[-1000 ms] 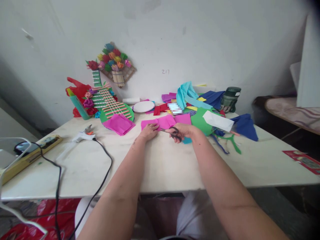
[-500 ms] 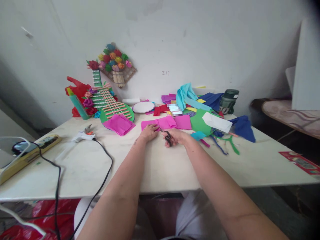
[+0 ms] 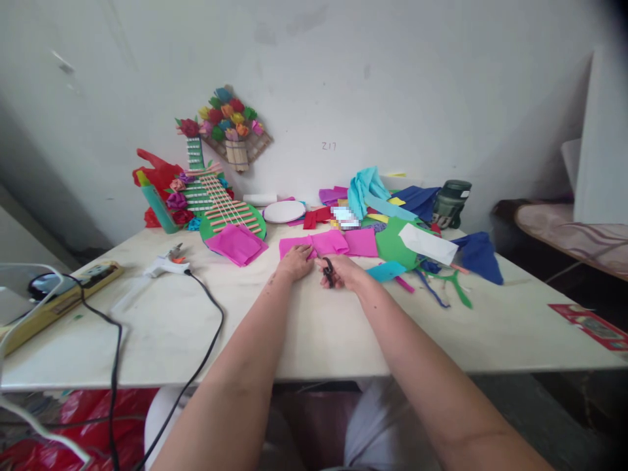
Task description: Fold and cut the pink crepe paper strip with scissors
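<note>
A strip of bright pink crepe paper point(image 3: 363, 243) lies across the middle of the table. My left hand point(image 3: 296, 261) rests on its left part, fingers laid over the near edge and pressing it down. Black-handled scissors point(image 3: 328, 271) are in my right hand point(image 3: 342, 271), just right of my left hand. Their blades point toward the paper's near edge, but the tips are too small to make out. More folded pink paper point(image 3: 238, 244) lies to the left, on a green guitar-shaped craft point(image 3: 206, 226).
A white glue gun point(image 3: 167, 263) with a black cord lies left, near a power strip point(image 3: 63, 304). A teal bottle point(image 3: 157, 208) stands behind it. Coloured paper, including green paper point(image 3: 393, 240), is heaped right, beside a dark flask point(image 3: 450, 204).
The view has shifted slightly, moving everything a little right in the picture. My left hand stays on the pink paper and my right hand keeps the scissors at its near edge.
</note>
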Available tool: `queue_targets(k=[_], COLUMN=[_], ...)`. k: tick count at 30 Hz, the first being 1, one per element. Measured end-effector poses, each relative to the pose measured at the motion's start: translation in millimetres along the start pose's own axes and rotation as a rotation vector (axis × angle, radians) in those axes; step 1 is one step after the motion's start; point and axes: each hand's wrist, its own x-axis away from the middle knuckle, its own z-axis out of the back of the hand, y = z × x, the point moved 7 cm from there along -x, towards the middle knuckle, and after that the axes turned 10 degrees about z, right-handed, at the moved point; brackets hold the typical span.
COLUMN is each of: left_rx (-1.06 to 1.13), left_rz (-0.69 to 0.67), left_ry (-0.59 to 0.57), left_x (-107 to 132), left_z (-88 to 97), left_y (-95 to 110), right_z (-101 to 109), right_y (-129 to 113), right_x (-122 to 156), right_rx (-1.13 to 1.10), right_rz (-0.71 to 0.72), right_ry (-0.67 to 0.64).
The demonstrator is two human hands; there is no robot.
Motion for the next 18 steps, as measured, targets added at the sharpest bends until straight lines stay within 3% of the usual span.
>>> queue_targets(k=[10,18], left_rx=[-0.026,-0.089], left_rz=[0.008,-0.049], left_ry=[-0.029,0.030], left_x=[-3,-9], left_z=[-6.9,-12.8], left_y=[1,4], right_z=[0,0], right_y=[2,3], right_x=[-2,-1], right_rx=[-0.028,-0.023], right_rz=[0.012,0.024], right_ry=[-0.006,-0.022])
